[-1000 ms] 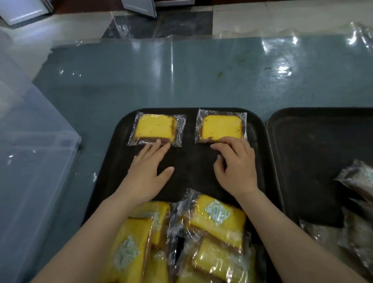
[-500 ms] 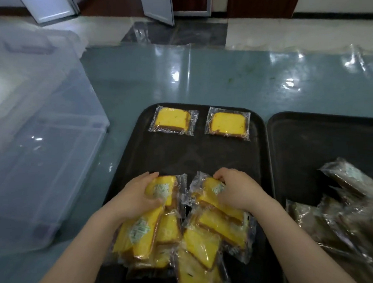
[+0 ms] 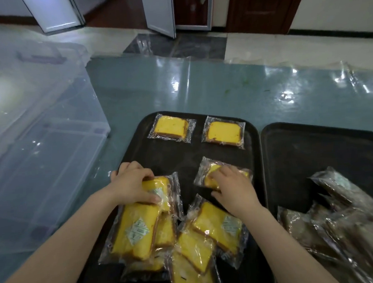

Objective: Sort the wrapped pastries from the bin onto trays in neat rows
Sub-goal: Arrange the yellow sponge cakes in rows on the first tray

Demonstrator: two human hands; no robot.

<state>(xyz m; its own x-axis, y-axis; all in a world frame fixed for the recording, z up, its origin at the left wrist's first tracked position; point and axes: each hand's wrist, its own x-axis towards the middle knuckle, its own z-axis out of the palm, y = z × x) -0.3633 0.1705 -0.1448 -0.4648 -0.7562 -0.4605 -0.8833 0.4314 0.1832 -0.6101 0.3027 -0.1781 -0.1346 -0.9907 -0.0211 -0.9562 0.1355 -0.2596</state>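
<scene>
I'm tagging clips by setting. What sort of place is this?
Probably a food packing or sorting room, not a home kitchen: individually wrapped cake slices on black trays, a plastic-sheeted table, and a big clear bin.

The left hand point(image 3: 133, 185) covers the near end of a yellow cake point(image 3: 162, 189), and the right hand point(image 3: 233, 187) hides most of another cake point(image 3: 213, 170), so its grip under the palm cannot be told. Below the hands, the cake pile point(image 3: 186, 245) runs off the bottom edge. Right of the right hand, brown packs point(image 3: 347, 219) are cut by the frame edge and blurred. Sachet print point(image 3: 136, 230) is too small to read.
</scene>
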